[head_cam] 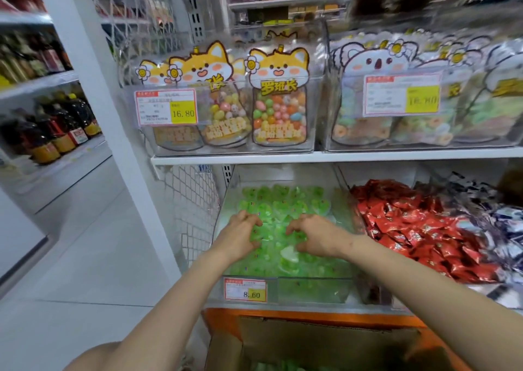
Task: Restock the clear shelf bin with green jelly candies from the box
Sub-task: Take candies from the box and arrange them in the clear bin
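Brown corrugated cardboard box (325, 339) stands open nearest the viewer, glossy green pieces just showing inside it. Above it, a clear, hard plastic shelf bin (311, 288) carries a price label (245, 289) on its front wall. The bin is heaped with green jelly candies (283, 200), small shiny heart-shaped cups. The left hand (240, 236) and right hand (314, 236) rest side by side on the heap, fingers bent like claws; whether they pinch any candy cannot be told. Just to the right lie crinkled red foil packets (410, 229). On the shelf above, fox-faced candy pouches (278, 98) fill another clear bin.
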The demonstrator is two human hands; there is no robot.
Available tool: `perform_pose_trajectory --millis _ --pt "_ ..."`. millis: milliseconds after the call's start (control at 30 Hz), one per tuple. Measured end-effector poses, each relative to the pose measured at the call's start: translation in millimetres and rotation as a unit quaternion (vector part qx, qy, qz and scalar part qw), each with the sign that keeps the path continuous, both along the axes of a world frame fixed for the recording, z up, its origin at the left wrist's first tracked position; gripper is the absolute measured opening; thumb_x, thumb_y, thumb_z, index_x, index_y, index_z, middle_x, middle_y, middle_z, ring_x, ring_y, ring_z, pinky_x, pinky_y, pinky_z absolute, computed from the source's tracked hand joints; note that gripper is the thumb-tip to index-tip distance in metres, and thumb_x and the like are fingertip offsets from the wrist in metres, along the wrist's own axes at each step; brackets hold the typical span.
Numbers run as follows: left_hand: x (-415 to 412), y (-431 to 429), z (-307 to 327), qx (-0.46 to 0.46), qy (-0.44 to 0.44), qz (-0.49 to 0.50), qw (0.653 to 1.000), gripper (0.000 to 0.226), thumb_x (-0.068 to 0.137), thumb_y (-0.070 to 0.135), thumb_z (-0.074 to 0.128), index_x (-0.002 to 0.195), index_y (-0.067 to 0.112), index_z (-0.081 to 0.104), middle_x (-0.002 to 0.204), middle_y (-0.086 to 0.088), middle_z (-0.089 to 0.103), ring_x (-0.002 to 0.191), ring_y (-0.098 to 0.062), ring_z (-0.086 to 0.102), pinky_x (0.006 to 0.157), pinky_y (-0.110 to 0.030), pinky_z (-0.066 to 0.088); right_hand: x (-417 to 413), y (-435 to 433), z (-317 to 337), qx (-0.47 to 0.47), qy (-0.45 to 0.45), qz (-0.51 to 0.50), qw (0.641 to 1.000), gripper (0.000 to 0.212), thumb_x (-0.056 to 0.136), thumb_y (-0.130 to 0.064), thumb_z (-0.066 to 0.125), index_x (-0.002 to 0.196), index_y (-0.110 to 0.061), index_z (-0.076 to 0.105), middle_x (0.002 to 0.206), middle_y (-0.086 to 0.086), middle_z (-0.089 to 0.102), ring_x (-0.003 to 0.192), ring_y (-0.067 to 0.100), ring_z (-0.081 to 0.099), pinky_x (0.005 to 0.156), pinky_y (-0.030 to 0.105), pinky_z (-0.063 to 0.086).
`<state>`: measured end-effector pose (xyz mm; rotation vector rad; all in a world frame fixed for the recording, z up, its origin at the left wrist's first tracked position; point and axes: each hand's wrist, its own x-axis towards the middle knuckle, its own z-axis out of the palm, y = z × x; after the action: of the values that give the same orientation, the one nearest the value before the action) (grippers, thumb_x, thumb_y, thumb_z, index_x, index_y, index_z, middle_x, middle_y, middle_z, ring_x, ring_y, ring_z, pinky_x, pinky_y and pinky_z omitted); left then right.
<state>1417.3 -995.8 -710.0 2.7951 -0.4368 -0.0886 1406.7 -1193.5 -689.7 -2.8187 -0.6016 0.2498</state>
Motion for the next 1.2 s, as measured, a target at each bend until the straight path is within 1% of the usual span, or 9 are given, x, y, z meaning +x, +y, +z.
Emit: perform_pose_trajectory --millis 133,267,433,567,633,767,967,1100,1200 --pt "9 -6 -3 0.002 0.027 0.061 0.998 0.049 0.085 0.019 0.066 0.13 0.013 0.047 0.133 -0.01 0.039 0.126 -0.026 0.04 0.102 -0.026 0.03 -4 -4 -4 0.003 -0.012 0.0 1.0 0.042 0.086 -0.035 0.063 0.126 -0.023 0.054 0.13 0.007 0.05 0.122 0.024 0.047 0.097 0.027 0.038" --pt "9 -11 -1 0.035 0.013 0.095 0.995 0.05 0.084 0.028 0.066 0.129 0.014 0.048 0.133 -0.009 0.042 0.123 -0.026 0.044 0.099 -0.027 0.033 -9 -5 -11 0.002 -0.029 0.013 1.0 0.043 0.086 -0.042 0.061 0.126 -0.025 0.054 0.129 0.007 0.052 0.121 0.024 0.048 0.097 0.029 0.038" --pt "9 -16 2 0.158 0.023 0.073 0.985 0.057 0.085 0.041 0.061 0.135 0.023 0.041 0.135 -0.009 0.038 0.118 -0.029 0.05 0.095 -0.035 0.042 -13 -6 -19 0.008 -0.046 0.023 0.999 0.042 0.088 -0.04 0.057 0.127 -0.025 0.053 0.131 0.008 0.052 0.122 0.025 0.047 0.1 0.031 0.033" --pt "12 -12 9 0.159 0.092 0.049 0.982 0.064 0.079 0.031 0.072 0.135 0.02 0.041 0.133 -0.01 0.035 0.117 -0.029 0.05 0.098 -0.031 0.041 -11 1 -22 0.015 -0.037 0.022 0.999 0.042 0.088 -0.041 0.058 0.127 -0.027 0.052 0.131 0.007 0.051 0.123 0.026 0.046 0.105 0.035 0.029" --pt "12 -10 12 0.15 0.079 0.054 0.984 0.064 0.079 0.028 0.072 0.135 0.017 0.042 0.133 -0.011 0.034 0.116 -0.029 0.051 0.097 -0.028 0.038 -11 1 -24 0.01 -0.029 0.024 0.999 0.042 0.088 -0.04 0.058 0.127 -0.026 0.052 0.132 0.007 0.051 0.124 0.025 0.045 0.106 0.037 0.028" --pt "15 -12 19 0.102 0.004 0.109 0.989 0.063 0.084 0.033 0.066 0.136 0.012 0.038 0.135 -0.015 0.031 0.113 -0.03 0.052 0.095 -0.026 0.037 -11 1 -27 0.01 -0.03 0.019 0.999 0.042 0.087 -0.04 0.058 0.127 -0.027 0.052 0.132 0.007 0.051 0.124 0.024 0.045 0.107 0.038 0.027" --pt "21 -28 5 0.154 -0.006 0.161 0.975 0.058 0.09 0.033 0.059 0.133 0.001 0.035 0.136 -0.021 0.033 0.109 -0.034 0.056 0.088 -0.034 0.044 -12 -1 -27 0.013 -0.026 0.018 0.999 0.043 0.087 -0.041 0.058 0.128 -0.027 0.052 0.132 0.006 0.051 0.125 0.023 0.044 0.108 0.038 0.026" --pt "19 -28 1 0.208 -0.033 0.154 0.966 0.052 0.093 0.041 0.051 0.127 0.002 0.043 0.133 -0.016 0.039 0.108 -0.032 0.057 0.085 -0.036 0.044 -13 -2 -26 0.008 -0.025 0.023 0.999 0.045 0.087 -0.041 0.059 0.129 -0.026 0.051 0.132 0.006 0.05 0.126 0.023 0.043 0.109 0.039 0.024" --pt "13 -24 5 0.198 -0.039 0.142 0.969 0.052 0.092 0.041 0.052 0.127 0.003 0.042 0.134 -0.014 0.035 0.107 -0.031 0.057 0.084 -0.036 0.045 -16 -2 -23 -0.019 -0.014 0.034 0.999 0.053 0.083 -0.041 0.064 0.132 -0.026 0.048 0.134 0.007 0.049 0.129 0.025 0.039 0.113 0.045 0.016"
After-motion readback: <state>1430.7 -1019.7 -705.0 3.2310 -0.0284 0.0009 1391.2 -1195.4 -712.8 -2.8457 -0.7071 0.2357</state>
